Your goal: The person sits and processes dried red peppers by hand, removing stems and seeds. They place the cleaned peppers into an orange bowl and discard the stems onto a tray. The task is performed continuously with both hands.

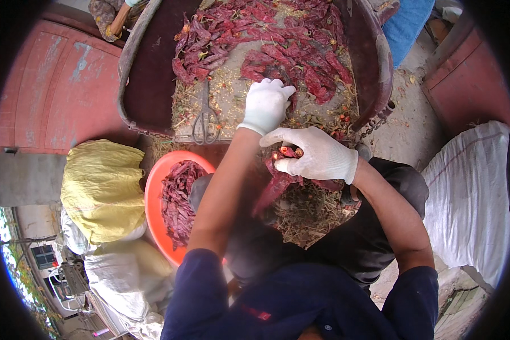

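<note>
My left hand (264, 104), in a white knit glove, reaches over the cart bed to the near edge of a pile of dried red chili peppers (276, 55). Its fingers curl down beside a pepper, and their tips are hidden. Closer to me, my right hand (325, 156), gloved too, grips a bunch of dried red chilies (276, 187). Orange-brown stem ends show between its thumb and fingers, and the pods hang below. Metal scissors (205, 109) lie on the bed left of my left hand, handles toward me.
An orange plastic basin (154, 212) holding dried chilies stands left of my knees. The cart's raised sides (376, 59) flank the bed. Yellow (104, 187) and white (467, 195) woven sacks stand at either side. Another person's arm (120, 19) shows at top left. Straw litters the ground.
</note>
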Demonstrator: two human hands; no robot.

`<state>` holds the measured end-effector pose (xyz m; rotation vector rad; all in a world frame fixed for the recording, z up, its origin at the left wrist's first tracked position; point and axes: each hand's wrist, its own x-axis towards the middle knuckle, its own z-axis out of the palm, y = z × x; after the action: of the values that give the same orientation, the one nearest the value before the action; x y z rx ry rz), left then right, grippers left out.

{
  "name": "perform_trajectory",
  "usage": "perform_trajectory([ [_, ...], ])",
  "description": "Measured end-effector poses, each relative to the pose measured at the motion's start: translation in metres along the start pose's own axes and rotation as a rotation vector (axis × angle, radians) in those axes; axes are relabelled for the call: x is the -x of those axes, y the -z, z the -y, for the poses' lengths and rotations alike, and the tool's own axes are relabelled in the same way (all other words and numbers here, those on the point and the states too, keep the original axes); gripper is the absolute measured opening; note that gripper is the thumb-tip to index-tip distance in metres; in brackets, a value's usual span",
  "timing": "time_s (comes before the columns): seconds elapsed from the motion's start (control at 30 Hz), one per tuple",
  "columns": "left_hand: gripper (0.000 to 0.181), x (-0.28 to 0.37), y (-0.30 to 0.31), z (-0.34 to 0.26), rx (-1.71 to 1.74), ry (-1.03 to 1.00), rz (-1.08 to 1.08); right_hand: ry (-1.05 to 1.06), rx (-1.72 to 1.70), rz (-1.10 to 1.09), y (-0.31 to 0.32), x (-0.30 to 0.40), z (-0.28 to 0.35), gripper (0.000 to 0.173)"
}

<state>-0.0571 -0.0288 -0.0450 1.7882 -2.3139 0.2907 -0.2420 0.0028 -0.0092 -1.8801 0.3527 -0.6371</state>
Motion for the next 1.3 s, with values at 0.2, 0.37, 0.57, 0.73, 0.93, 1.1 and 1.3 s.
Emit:
perform_trajectory([
  [0.2, 0.014, -0.005, 0.008, -0.001, 0.291, 0.219, -0.198, -0.208, 0.180, 0.099, 0.015, 0.002, 0.003, 0.021],
  [0.37, 0.020, 0.003, 0.041, 0.011, 1.064, 0.560, -0.354, -0.285, 0.086, -0.058, 0.018, 0.000, 0.002, 0.019],
  [0.57, 0.026, 0.023, 0.069, -0.001, 1.450, 0.542, -0.395, -0.197, -0.321, -0.317, 0.022, -0.009, -0.002, 0.024],
  [0.73, 0.027, 0.036, 0.075, -0.016, 1.486, 0.297, -0.336, -0.486, -0.897, -0.239, 0.036, -0.008, 0.018, 0.026],
  [0.93, 0.043, 0.038, 0.075, -0.016, 0.848, -0.111, -0.358, -0.459, -1.199, -0.192, 0.039, -0.002, -0.001, 0.021],
  [1.1, 0.033, 0.046, 0.083, -0.019, 0.735, -0.047, -0.331, -0.538, -1.006, -0.230, 0.047, -0.003, 0.012, 0.020],
  [1.3, 0.028, 0.053, 0.088, -0.008, 1.411, 0.428, -0.235, -0.580, -0.614, -0.196, 0.043, -0.006, 0.013, 0.027],
])
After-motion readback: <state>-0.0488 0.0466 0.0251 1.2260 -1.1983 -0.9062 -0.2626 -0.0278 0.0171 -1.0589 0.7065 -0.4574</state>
